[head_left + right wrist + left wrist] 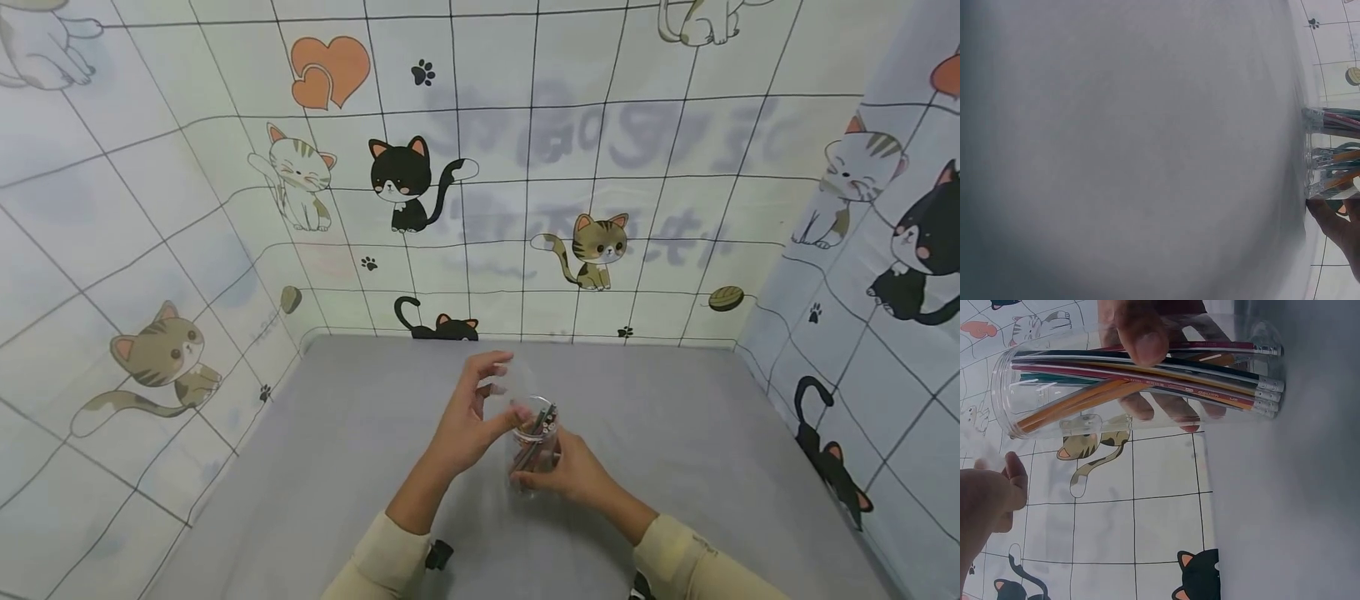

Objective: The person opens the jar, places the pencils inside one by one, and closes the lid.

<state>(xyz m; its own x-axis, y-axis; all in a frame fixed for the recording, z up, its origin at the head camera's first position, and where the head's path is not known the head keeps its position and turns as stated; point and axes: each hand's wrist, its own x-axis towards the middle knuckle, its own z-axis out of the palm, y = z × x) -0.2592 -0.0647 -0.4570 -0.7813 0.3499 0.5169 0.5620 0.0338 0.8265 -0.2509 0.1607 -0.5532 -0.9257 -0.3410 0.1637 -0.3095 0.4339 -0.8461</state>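
A clear plastic jar (534, 450) stands upright on the grey tabletop, full of pencils (1147, 378). The pencils' metal-banded ends point down towards the jar's base, and several lean across the others. My right hand (573, 471) grips the jar low around its side, the thumb across the front and the fingers behind. Above the jar's uncovered mouth, my left hand (472, 417) holds a see-through lid-like piece (517, 379) between thumb and fingers; its outline is faint. In the right wrist view the jar's lower end (1311, 156) shows at the right edge.
The grey cloth-covered table (360, 417) spreads around the jar. Behind and at both sides stand white gridded sheets (495, 208) with printed cats. Dark wrist straps or mounts (438, 554) show at the sleeves.
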